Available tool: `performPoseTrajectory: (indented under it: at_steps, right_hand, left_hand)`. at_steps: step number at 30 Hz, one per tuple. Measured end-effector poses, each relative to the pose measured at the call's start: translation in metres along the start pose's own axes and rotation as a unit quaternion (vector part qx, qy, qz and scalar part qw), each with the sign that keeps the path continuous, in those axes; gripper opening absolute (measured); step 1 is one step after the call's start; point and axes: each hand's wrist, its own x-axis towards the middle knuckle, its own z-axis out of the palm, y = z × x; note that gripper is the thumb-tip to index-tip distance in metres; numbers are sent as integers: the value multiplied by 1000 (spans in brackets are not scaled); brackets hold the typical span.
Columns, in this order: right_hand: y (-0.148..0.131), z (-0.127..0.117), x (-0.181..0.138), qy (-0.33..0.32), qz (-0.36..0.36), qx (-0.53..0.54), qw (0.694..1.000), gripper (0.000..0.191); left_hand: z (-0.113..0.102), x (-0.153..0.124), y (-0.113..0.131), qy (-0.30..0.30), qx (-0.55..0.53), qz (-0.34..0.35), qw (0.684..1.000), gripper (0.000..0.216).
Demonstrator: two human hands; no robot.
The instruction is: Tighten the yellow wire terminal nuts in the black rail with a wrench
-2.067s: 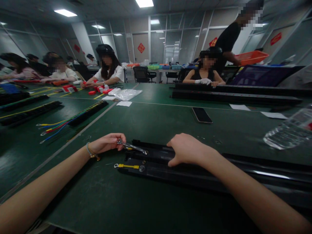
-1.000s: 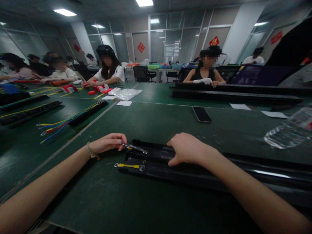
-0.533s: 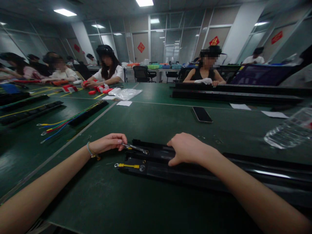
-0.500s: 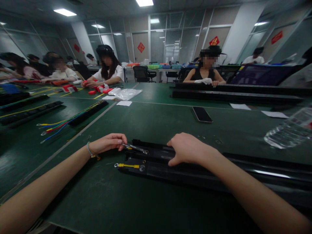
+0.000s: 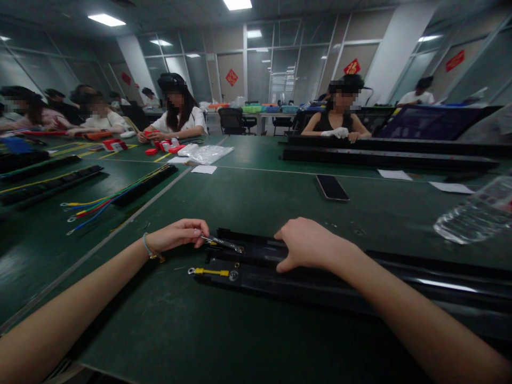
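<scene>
Head view, left grip (image 5: 178, 236) on one wrench (image 5: 224, 243), one phone (image 5: 332, 188), one bottle (image 5: 466, 215)

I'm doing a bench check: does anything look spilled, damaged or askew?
Nothing clearly looks spilled or damaged. The bottle at the right edge seems to lean, but the white pillar leans too, so that may be the lens.

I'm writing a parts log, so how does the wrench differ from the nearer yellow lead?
The wrench is silvery metal; the nearer yellow lead is mostly yellow. The left hand holds the wrench, while no hand touches the nearer yellow lead. The wrench slants down rightward; the nearer yellow lead lies almost level across the picture. Both have a ring-shaped end.
</scene>
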Motion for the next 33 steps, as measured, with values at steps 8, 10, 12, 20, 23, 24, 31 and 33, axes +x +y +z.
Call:
performPoseTrajectory:
  at_steps: [8, 10, 12, 20, 23, 24, 31, 33]
  right_hand:
    - [0, 3, 2, 12, -5, -9, 1000, 57]
    - [0, 3, 2, 14, -6, -10, 1000, 57]
    - [0, 2, 2, 10, -4, -9, 1000, 53]
    - [1, 2, 1, 12, -4, -2, 1000, 54]
    - [0, 2, 1, 8, -3, 0, 1000, 51]
    - [0, 2, 1, 8, -4, 0, 1000, 51]
    - [1, 2, 2, 9, -1, -3, 1000, 52]
    - [1, 2, 2, 9, -2, -4, 1000, 53]
  left_hand:
    - [1, 0, 1, 1, 2, 1, 1000, 19]
    - [1, 0, 1, -1, 5, 1, 1000, 19]
    - [1, 0, 0, -3, 7, 1, 1000, 19]
    - [2, 0, 1, -2, 9, 0, 1000, 19]
    - [2, 0, 1, -4, 24, 1, 1000, 18]
    - [1, 0, 1, -4, 29, 1, 1000, 18]
    - [4, 0, 3, 2, 46, 5, 999, 19]
    - [4, 0, 3, 1, 45, 3, 999, 19]
